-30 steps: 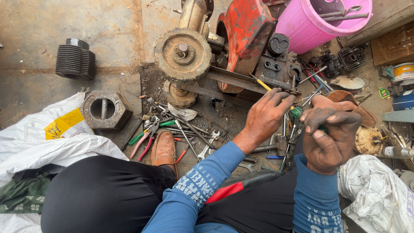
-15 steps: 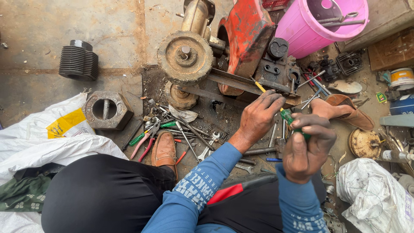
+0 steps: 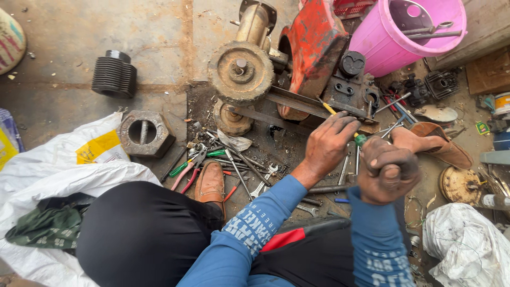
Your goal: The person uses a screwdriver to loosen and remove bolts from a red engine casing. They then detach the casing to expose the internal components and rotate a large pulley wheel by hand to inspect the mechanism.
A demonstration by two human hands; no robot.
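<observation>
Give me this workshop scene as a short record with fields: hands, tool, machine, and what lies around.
left hand: left hand rests on the screwdriver shaft, near the engine
right hand: right hand closed around the screwdriver's green handle
tool: screwdriver, tip toward the engine block
machine: engine, greasy, with a red cover and a round pulley
floor tools: pliers and wrenches scattered beside a brown shoe
around: pink bucket, finned cylinder, large hex nut, white sack

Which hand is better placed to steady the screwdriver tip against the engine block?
Left, probably. The left hand already rests on the yellow-shafted, green-handled screwdriver near the dark metal engine block; the right hand is fisted around the handle end.
</observation>
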